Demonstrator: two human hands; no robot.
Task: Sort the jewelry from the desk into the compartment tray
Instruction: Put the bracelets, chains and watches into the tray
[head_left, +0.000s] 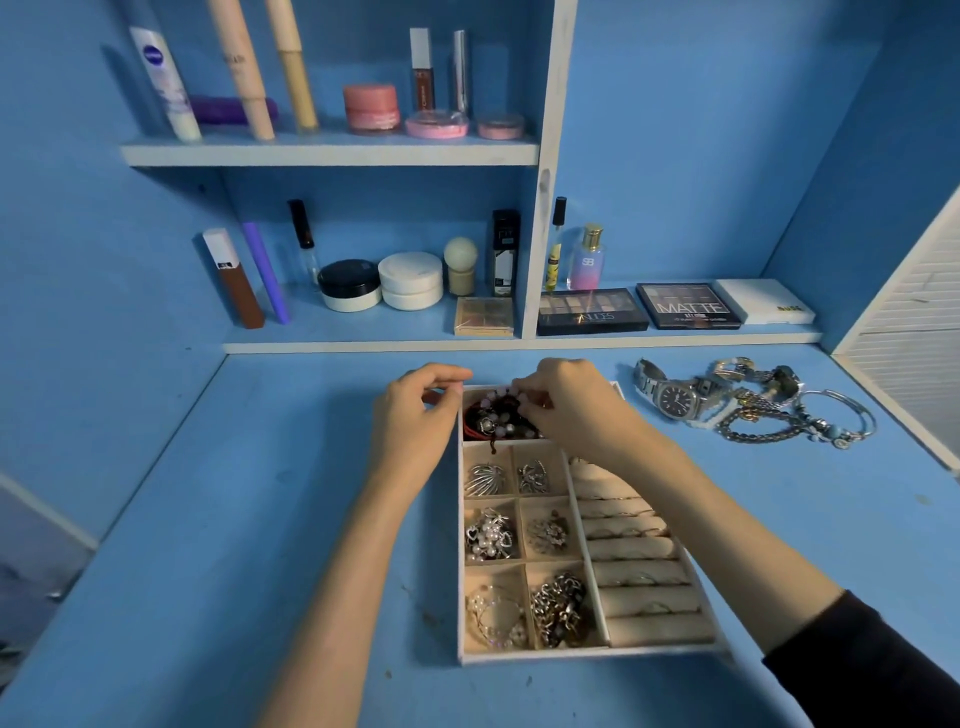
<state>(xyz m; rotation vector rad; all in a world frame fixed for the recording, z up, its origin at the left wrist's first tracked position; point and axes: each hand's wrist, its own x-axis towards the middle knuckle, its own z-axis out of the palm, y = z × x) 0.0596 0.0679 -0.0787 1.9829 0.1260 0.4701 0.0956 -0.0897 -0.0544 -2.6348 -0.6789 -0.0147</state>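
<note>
Compartment tray (461, 597) sits centre of the blue desk (260, 519), long side running away from the camera. The far, wide compartment holds a pink bead bracelet (498, 397) tangled with red cord and dark beads.

Right hand (566, 405) reaches over the tray from the right. Its fingers are curled down into that compartment and pinch the pink bead bracelet.

Left hand (415, 415) is at the tray's far-left corner with fingers curled and thumb near forefinger. Cannot tell whether it grips the rim, the beads or nothing.

The small compartments nearer the camera hold silver pieces, pearl pieces and a chain (561, 608). Ring rolls (639, 561) fill the right column.

Unsorted on the desk, right of the tray and apart from it:
- a wristwatch (675, 397)
- a heap of bracelets and chains (763, 410)
- a bangle (860, 410)
</note>
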